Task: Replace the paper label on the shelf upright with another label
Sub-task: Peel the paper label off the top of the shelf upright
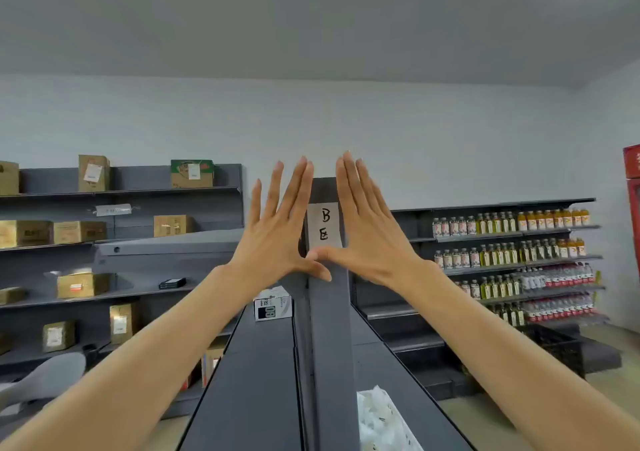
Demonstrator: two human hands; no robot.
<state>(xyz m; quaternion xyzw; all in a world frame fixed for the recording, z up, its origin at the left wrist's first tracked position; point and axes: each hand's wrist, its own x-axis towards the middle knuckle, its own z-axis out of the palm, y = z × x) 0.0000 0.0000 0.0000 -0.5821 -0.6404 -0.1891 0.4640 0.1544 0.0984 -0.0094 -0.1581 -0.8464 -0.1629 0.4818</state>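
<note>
A white paper label (325, 224) with a handwritten "B" and a second character is stuck near the top of the dark grey shelf upright (330, 329). My left hand (280, 228) is raised flat on the left of the label, fingers spread. On the label's right, my right hand (370, 228) is held the same way. The two thumbs meet just under the label's lower edge, against the upright. Neither hand holds anything.
Grey shelves (263, 364) run away on both sides of the upright. A small white box (273, 303) sits on the left one and a clear plastic bag (381, 419) on the right one. Cardboard boxes (83, 284) fill the left shelving, bottles (512, 256) the right.
</note>
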